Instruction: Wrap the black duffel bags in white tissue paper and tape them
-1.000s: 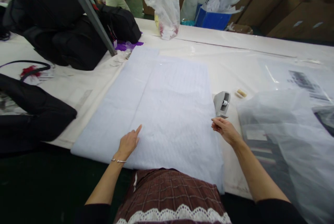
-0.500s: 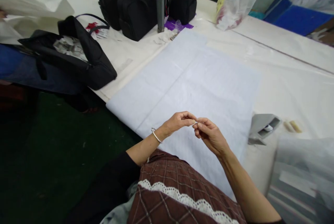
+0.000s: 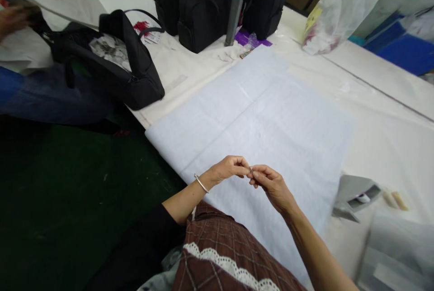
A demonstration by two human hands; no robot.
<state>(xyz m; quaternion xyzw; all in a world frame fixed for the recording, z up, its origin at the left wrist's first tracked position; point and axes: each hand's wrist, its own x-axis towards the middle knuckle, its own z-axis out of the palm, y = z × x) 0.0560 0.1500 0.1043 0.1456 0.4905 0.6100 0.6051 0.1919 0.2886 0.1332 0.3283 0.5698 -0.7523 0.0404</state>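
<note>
Both together now: left hand (image 3: 228, 168) and right hand (image 3: 274, 188) meet over the pale-blue sheet (image 3: 233, 112); a second ago apart, right beside the tape dispenser (image 3: 352, 193). Fingers (image 3: 266, 169) pinched nearly closed on a tiny piece (image 3: 251, 170), unidentifiable. Handling's now between fingertips.

Left hand (image 3: 230, 168), right hand (image 3: 275, 188), fingers (image 3: 241, 160) pinched, meeting

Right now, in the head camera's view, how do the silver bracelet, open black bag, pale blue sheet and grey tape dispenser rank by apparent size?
Largest to smallest:
1. Pale blue sheet
2. Open black bag
3. Grey tape dispenser
4. Silver bracelet

Their differences look clear in this picture.
</note>
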